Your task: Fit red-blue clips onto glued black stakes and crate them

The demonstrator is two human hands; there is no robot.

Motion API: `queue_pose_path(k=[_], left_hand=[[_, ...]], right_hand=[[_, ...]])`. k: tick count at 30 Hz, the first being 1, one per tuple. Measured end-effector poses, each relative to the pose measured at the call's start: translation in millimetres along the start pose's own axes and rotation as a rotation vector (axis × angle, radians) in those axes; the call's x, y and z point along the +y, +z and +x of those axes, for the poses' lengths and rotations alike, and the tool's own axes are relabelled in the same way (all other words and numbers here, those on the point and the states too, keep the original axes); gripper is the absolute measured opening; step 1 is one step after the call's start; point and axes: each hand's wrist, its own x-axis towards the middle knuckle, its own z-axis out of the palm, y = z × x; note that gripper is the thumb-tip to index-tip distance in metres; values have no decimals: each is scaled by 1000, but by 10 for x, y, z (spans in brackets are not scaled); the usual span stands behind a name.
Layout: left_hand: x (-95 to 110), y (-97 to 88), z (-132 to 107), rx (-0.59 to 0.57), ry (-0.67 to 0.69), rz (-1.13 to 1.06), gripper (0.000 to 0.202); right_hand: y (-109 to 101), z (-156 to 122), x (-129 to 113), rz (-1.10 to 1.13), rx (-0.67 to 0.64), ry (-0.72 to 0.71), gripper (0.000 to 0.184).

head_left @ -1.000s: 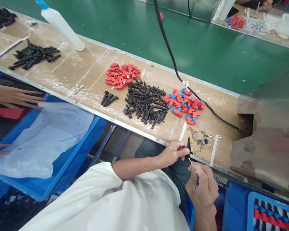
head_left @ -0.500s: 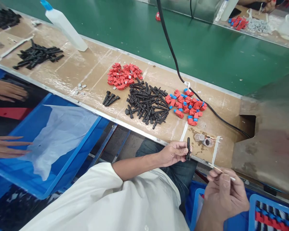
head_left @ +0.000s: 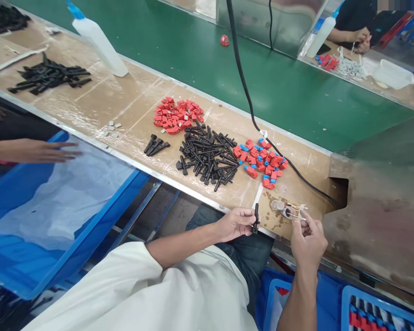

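The right hand (head_left: 308,240), pinching a thin stick (head_left: 295,215), is now reaching the small cup (head_left: 289,212) on the desk (head_left: 131,101), having risen from the lap, while the left hand (head_left: 235,224) is pinching the black pin (head_left: 255,218) upright at the desk edge, clear of the stick.

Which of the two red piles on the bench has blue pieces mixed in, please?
The right-hand red pile, between the black parts and the cable; the other red pile shows no blue.

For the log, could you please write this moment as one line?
left hand: holds black pin | right hand: holds thin stick at small cup
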Motion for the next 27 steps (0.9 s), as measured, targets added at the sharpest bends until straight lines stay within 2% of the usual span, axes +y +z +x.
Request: queue_pose_path(k=[3,5,8,10,13,16,19,23,25,27], left_hand=[[27,-45,-19,24,23,-30,43],[48,-66,-36,35,38,-66,43],[77,-91,-63,36,60,-119,42],[92,-105,-80,42,98,-147,40],[120,-120,-113,57,160,-176,35],[165,-132,-155,62,192,-199,32],[220,-148,-190,47,203,-220,33],[254,-173,-198,39,211,-240,27],[253,-180,-192,46,227,-234,23],[254,-184,-187,62,237,-213,24]], right_hand=[[-107,-26,-52,30,19,88,59],[-214,-29,-179,38,96,93,61],[-274,31,-501,41,194,-83,45],[-158,123,-733,1,73,-270,33],[252,314,-985,-153,-221,-476,28],[732,471,-1111,-355,-333,-550,29],[1045,506,-1190,-537,-383,-533,27],[1150,468,-1257,-606,-411,-485,24],[1100,450,-1237,-598,-411,-488,22],[986,413,-1161,-452,-390,-442,22]])
